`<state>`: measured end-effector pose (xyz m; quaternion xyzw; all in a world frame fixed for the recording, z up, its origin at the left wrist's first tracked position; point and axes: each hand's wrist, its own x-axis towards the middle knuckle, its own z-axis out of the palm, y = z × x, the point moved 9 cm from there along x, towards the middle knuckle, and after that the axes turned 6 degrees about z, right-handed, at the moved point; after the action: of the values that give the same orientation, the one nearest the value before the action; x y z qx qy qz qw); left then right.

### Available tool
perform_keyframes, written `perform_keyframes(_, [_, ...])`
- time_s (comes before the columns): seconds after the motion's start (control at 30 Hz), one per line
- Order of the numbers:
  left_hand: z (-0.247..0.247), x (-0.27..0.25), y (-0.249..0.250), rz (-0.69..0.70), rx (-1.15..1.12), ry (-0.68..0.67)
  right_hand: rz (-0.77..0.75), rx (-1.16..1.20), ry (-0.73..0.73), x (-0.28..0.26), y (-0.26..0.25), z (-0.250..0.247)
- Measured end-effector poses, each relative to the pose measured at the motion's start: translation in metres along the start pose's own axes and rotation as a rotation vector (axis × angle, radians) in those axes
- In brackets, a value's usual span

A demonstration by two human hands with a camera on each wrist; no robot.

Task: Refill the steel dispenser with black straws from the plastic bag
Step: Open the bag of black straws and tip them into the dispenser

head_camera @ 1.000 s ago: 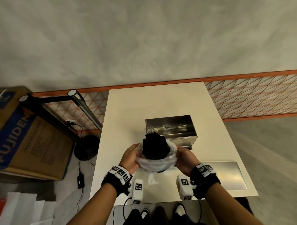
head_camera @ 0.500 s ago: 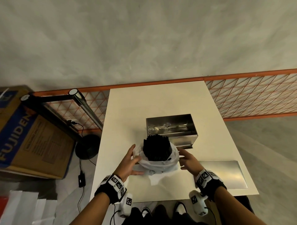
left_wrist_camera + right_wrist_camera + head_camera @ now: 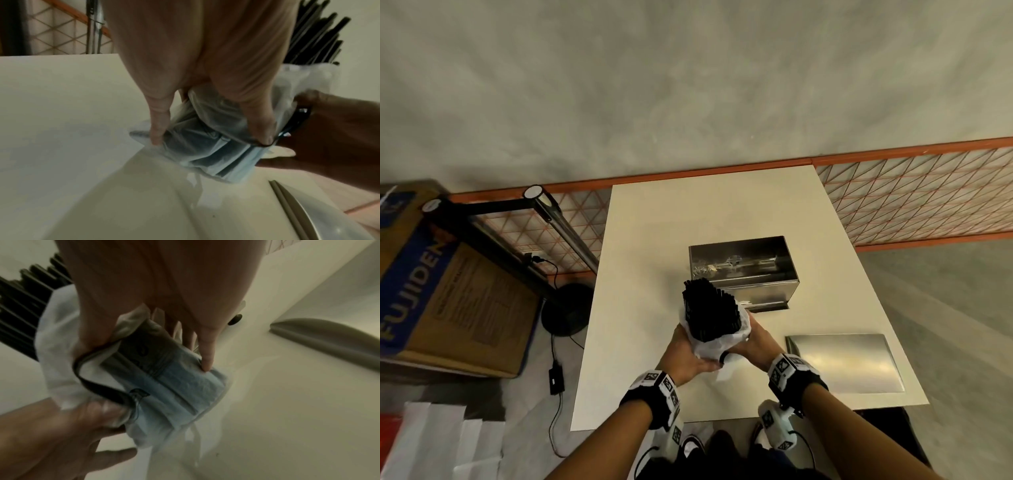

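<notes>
On the left, our left hand (image 3: 683,356) cups the lower part of the plastic bag (image 3: 714,342), its fingers (image 3: 158,129) curled around the thin, crinkled film and clamped on it. We judge that this grip supports the weight from below, so the bundle does not slip out. The bag is soft and half transparent, pushed down around the black straws (image 3: 709,311), which stand out of it as a dense bunch of stiff, thin tubes, tilted toward the far side. A black band (image 3: 96,384) lies around the bag. Our right hand (image 3: 755,346) holds the other side, fingers (image 3: 207,353) wrapped around the bag and pressing it. The bundle is above the white counter (image 3: 647,260), just near of the steel dispenser (image 3: 743,270), a shiny open box. We think its lid (image 3: 846,363), a flat brushed plate, lies at the near right so that the opening stays free.
</notes>
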<state>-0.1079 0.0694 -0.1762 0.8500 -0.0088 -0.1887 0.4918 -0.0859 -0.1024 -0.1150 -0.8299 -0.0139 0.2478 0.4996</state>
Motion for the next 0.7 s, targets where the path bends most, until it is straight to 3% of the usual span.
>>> perform_keyframes(0.17, [0.002,-0.010,0.039,0.139,-0.092,0.031,0.016,0.144,0.070,-0.007,0.008,-0.009])
perform_keyframes(0.3, [-0.003,-0.015,0.036,0.195,0.065,0.096,-0.001,0.205,-0.031,-0.018,-0.007,0.003])
perform_keyframes(0.37, [-0.008,-0.011,0.037,0.187,-0.069,0.211,-0.002,0.220,-0.102,-0.021,-0.009,0.013])
perform_keyframes(0.4, [-0.012,-0.010,0.033,0.112,-0.191,0.269,0.004,0.235,-0.124,-0.020,-0.005,0.016])
perform_keyframes(0.5, [-0.014,-0.013,0.023,0.050,0.064,0.261,0.008,0.232,-0.136,-0.018,0.004,0.011])
perform_keyframes(0.57, [-0.011,-0.014,0.011,-0.043,-0.087,0.283,0.007,0.166,-0.121,-0.017,0.007,0.007])
perform_keyframes(0.7, [-0.016,-0.010,0.022,0.015,-0.125,0.313,0.062,0.126,-0.014,-0.014,0.022,-0.003])
